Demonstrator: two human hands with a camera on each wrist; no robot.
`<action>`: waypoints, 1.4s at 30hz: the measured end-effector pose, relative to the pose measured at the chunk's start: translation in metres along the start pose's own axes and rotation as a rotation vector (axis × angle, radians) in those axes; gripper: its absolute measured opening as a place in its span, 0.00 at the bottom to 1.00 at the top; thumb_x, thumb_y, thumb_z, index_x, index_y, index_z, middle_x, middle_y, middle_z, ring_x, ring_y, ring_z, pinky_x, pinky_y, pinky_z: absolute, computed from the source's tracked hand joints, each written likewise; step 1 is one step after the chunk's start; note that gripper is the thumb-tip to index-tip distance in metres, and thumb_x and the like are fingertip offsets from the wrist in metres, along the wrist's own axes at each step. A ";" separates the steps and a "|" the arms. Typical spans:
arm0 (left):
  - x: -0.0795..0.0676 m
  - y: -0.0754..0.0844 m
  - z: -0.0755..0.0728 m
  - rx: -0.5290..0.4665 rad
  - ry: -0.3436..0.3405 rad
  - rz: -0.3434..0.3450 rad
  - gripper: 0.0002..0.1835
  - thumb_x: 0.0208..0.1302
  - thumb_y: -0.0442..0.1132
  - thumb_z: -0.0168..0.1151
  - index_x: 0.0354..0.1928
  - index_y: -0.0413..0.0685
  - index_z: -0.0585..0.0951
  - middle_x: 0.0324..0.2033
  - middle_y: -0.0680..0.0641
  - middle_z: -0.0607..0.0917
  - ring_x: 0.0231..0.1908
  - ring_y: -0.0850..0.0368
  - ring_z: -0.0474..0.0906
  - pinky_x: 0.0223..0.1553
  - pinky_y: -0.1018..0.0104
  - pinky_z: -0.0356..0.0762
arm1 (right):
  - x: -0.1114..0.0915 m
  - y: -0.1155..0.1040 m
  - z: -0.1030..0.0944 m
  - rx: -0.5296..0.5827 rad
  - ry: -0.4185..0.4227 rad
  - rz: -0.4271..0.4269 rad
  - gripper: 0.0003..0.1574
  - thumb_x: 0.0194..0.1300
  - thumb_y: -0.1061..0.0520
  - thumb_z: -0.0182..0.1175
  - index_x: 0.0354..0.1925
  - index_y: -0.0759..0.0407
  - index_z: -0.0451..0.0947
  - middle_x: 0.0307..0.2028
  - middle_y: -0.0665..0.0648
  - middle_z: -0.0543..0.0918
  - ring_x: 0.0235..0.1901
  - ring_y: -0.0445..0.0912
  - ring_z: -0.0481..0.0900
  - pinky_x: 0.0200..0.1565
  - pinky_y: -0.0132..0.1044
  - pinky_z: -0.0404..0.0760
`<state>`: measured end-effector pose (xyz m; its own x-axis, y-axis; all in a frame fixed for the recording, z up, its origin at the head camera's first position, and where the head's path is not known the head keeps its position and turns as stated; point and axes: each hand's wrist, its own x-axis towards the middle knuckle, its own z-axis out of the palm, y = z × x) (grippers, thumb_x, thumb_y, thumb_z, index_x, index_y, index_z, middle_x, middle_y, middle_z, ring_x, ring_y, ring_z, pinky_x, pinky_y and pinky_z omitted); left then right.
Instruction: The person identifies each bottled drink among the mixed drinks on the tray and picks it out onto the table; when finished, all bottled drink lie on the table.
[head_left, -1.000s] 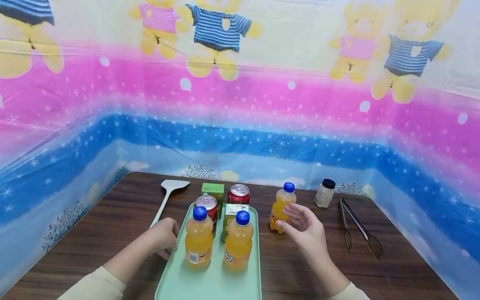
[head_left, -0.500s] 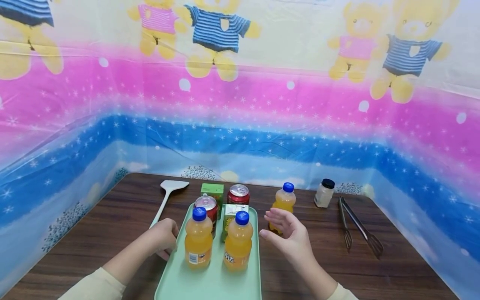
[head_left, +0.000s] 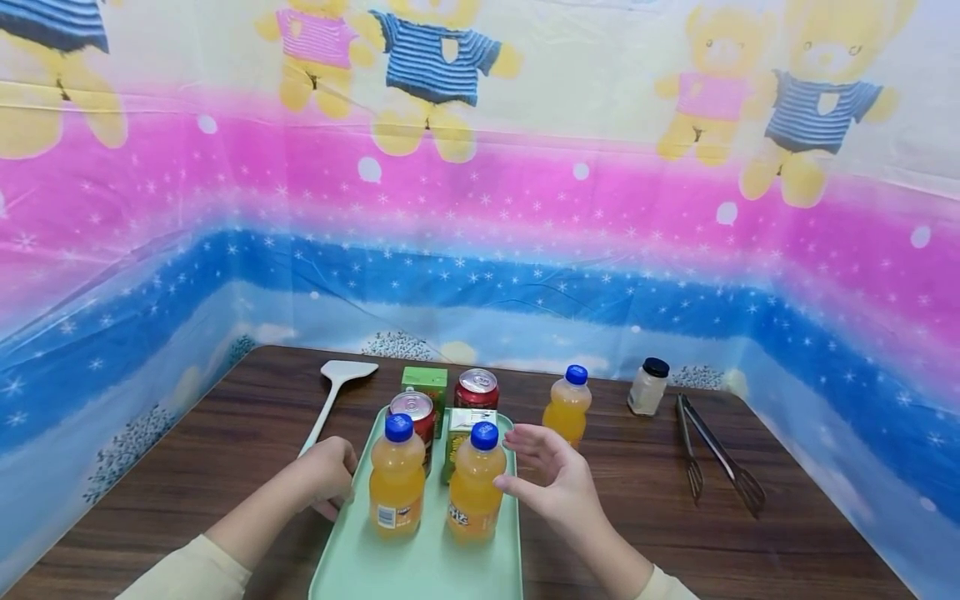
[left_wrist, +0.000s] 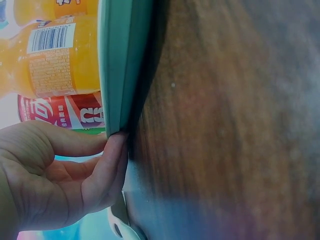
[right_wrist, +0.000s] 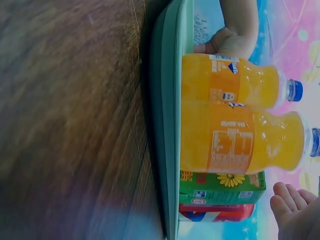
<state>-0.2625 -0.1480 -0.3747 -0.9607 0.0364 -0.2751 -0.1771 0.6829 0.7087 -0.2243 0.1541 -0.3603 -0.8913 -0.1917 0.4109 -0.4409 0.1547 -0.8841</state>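
My left hand [head_left: 326, 475] pinches the left rim of a light green tray [head_left: 348, 575]; the left wrist view shows the thumb above the rim and fingers below. On the tray stand two orange soda bottles with blue caps, a left bottle [head_left: 396, 483] and a right bottle [head_left: 474, 496]. Behind them are a green drink carton [right_wrist: 222, 187], a red soda can [head_left: 415, 408], a second red can [head_left: 477, 387] and another green carton [head_left: 426, 379]. Beside the right bottle, my right hand [head_left: 558, 479] has its fingers extended and grips nothing. Contact there is unclear in the head view.
A third orange soda bottle [head_left: 567, 408] stands on the wooden table [head_left: 622, 467], partly hidden by my right hand. Farther right are a black-lidded jar [head_left: 648, 387] and metal tongs [head_left: 720, 454]. A white spatula [head_left: 333, 392] lies left of the tray. Printed cloth surrounds the table's far side.
My right hand has moved left, away from the third bottle and over to the right bottle on the tray. The left hand keeps its place on the tray's rim.
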 end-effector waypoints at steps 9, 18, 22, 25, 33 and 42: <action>-0.002 0.002 0.000 0.006 -0.003 0.005 0.13 0.49 0.18 0.62 0.33 0.33 0.70 0.27 0.40 0.74 0.23 0.51 0.78 0.21 0.58 0.82 | 0.001 0.001 0.008 0.035 -0.050 -0.004 0.33 0.48 0.63 0.72 0.53 0.62 0.72 0.50 0.58 0.79 0.50 0.49 0.77 0.55 0.45 0.74; -0.001 0.001 0.000 0.012 0.000 0.011 0.12 0.49 0.18 0.62 0.33 0.33 0.70 0.27 0.41 0.74 0.23 0.51 0.78 0.21 0.59 0.82 | 0.005 0.004 0.016 0.029 -0.086 0.045 0.37 0.48 0.58 0.74 0.56 0.60 0.72 0.49 0.56 0.79 0.50 0.48 0.77 0.53 0.38 0.76; 0.000 0.000 0.000 0.014 0.001 0.012 0.12 0.49 0.18 0.62 0.33 0.33 0.70 0.27 0.41 0.74 0.23 0.51 0.78 0.21 0.59 0.82 | 0.005 0.006 0.019 0.032 -0.108 0.089 0.37 0.47 0.55 0.74 0.56 0.59 0.72 0.50 0.55 0.79 0.50 0.47 0.77 0.51 0.35 0.77; 0.000 0.000 0.001 0.014 -0.001 0.011 0.12 0.49 0.18 0.62 0.34 0.33 0.70 0.27 0.41 0.74 0.23 0.51 0.78 0.21 0.59 0.82 | 0.006 0.007 0.021 0.013 -0.109 0.095 0.37 0.47 0.53 0.74 0.54 0.58 0.73 0.48 0.54 0.80 0.49 0.47 0.78 0.52 0.37 0.77; 0.001 -0.001 0.000 0.008 0.001 0.008 0.13 0.49 0.18 0.62 0.34 0.33 0.70 0.27 0.40 0.74 0.23 0.51 0.78 0.21 0.59 0.82 | 0.007 0.005 0.024 -0.014 -0.093 0.082 0.35 0.47 0.52 0.74 0.53 0.57 0.74 0.46 0.52 0.81 0.48 0.45 0.78 0.51 0.34 0.77; 0.001 0.000 0.000 0.011 0.005 0.013 0.13 0.48 0.18 0.62 0.33 0.33 0.70 0.27 0.40 0.74 0.22 0.51 0.78 0.21 0.59 0.82 | 0.006 0.007 0.024 0.000 -0.069 0.062 0.33 0.47 0.55 0.74 0.52 0.58 0.75 0.46 0.53 0.82 0.48 0.46 0.79 0.51 0.35 0.77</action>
<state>-0.2629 -0.1481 -0.3753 -0.9640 0.0420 -0.2627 -0.1620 0.6906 0.7049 -0.2303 0.1307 -0.3692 -0.9074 -0.2480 0.3392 -0.3851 0.1680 -0.9074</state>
